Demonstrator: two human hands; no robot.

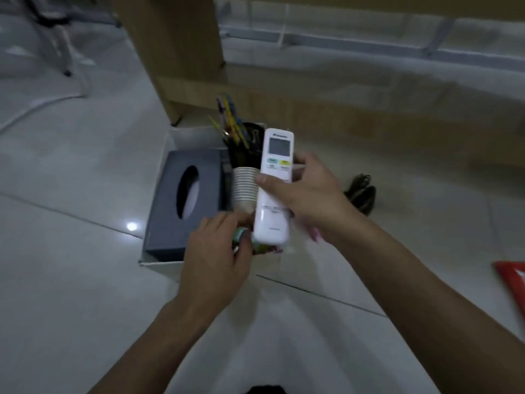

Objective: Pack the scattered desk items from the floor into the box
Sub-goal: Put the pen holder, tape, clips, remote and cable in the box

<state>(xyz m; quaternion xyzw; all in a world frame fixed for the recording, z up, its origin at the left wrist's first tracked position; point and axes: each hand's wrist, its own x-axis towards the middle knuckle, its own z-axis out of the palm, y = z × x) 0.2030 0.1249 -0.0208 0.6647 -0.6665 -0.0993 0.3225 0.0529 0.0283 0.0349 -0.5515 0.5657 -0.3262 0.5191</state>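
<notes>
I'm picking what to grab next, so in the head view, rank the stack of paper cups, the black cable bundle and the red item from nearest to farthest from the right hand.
1. Stack of paper cups, just left of the right hand, in the box.
2. Black cable bundle, on the floor to its right.
3. Red item, at the far right edge.

The pale tiled floor [71, 180] carries the box [159, 265], a black cable bundle [361, 194] and a red item [511, 282].

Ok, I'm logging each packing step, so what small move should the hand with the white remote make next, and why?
Probably lower the white remote into the box, right of the paper cups. The right hand holds it just above that spot, while the tissue box and pen holder fill the rest.
</notes>
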